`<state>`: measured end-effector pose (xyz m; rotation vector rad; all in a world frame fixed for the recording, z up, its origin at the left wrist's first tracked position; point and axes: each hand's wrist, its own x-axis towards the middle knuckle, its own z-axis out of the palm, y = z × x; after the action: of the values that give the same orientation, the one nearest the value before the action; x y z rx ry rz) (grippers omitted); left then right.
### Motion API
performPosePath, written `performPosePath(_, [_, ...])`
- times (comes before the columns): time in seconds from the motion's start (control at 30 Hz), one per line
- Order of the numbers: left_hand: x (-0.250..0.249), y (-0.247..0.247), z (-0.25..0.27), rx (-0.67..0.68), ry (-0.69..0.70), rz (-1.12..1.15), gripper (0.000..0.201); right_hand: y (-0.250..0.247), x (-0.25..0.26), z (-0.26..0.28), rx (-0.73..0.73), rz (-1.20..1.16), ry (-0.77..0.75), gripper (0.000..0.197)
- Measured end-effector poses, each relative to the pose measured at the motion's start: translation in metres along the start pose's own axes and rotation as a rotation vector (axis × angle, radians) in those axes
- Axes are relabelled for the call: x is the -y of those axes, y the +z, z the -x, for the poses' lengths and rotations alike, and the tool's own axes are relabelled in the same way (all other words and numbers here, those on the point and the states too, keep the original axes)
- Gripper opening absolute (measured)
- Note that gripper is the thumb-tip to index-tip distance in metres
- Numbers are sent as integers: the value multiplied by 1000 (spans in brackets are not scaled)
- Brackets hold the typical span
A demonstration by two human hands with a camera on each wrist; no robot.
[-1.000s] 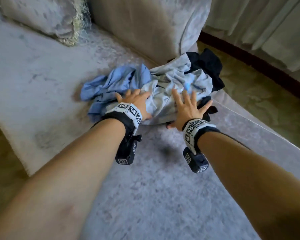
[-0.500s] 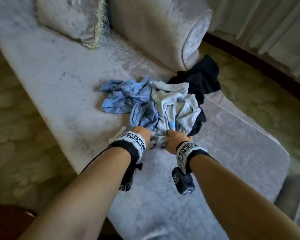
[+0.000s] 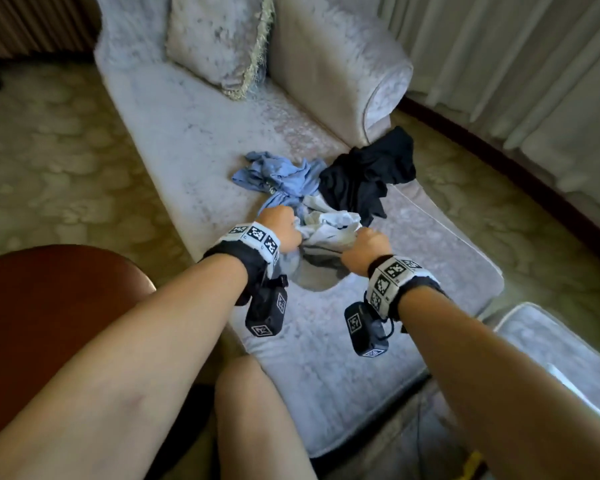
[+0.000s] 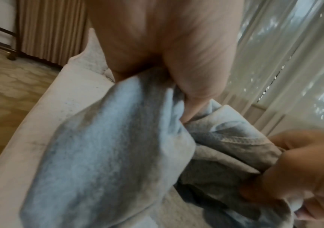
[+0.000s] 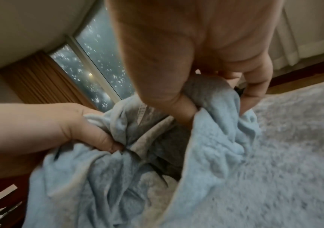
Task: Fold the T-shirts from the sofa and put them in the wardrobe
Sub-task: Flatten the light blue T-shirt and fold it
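The pale velvet sofa point(image 3: 194, 140) filled most of what I saw, with the T-shirts heaped near its armrest end: a black T-shirt point(image 3: 364, 174) and a blue T-shirt point(image 3: 278, 174) lay crumpled on the seat, touching each other. I had the pale grey T-shirt point(image 3: 326, 233) bunched and lifted just off the cushion, my left hand point(image 3: 279, 228) and right hand point(image 3: 366, 249) each fisted tight on its cloth, close together. I judged this the picking-up step; next called for finding shoulders or hem and spreading it flat.
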<state>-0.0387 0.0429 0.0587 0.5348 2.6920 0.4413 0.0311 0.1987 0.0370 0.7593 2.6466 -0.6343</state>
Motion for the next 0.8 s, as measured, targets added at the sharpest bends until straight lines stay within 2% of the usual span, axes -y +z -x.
performPosePath(0.03, [-2, -5, 10, -54, -31, 39, 11, -8, -1, 9, -34, 36, -23, 43])
performPosePath(0.07, [-2, -10, 19, -101, -64, 70, 23, -13, -1, 18, -56, 67, -39, 41])
performPosePath(0.13, [1, -21, 39, -167, -100, 127, 45, -14, -2, 37, -48, 137, -41, 58])
performPosePath(0.2, [13, -32, 57, -219, -118, 150, 44, -10, 1, 59, -36, 201, -61, 68])
performPosePath(0.27, [30, -42, 74, -258, -152, 114, 36, -3, 9, 76, -43, 190, -127, 50])
performPosePath(0.33, [47, -52, 92, -319, -220, 77, 31, 3, 21, 91, -82, 48, -205, 37])
performPosePath(0.43, [74, -65, 121, -485, -356, 84, 31, 0, 45, 114, -236, -195, -257, 40])
performPosePath(0.5, [92, -74, 146, -587, -454, 104, 30, -5, 62, 126, -289, -262, -281, 31])
performPosePath(0.6, [127, -87, 189, -625, -585, 147, 40, -8, 95, 142, -267, -312, -390, 17])
performPosePath(0.7, [159, -100, 237, -657, -667, 273, 64, -4, 138, 170, -206, -408, -586, 33])
performPosePath(0.8, [183, -112, 273, -809, -662, 499, 58, 0, 183, 206, -108, -556, -752, 39])
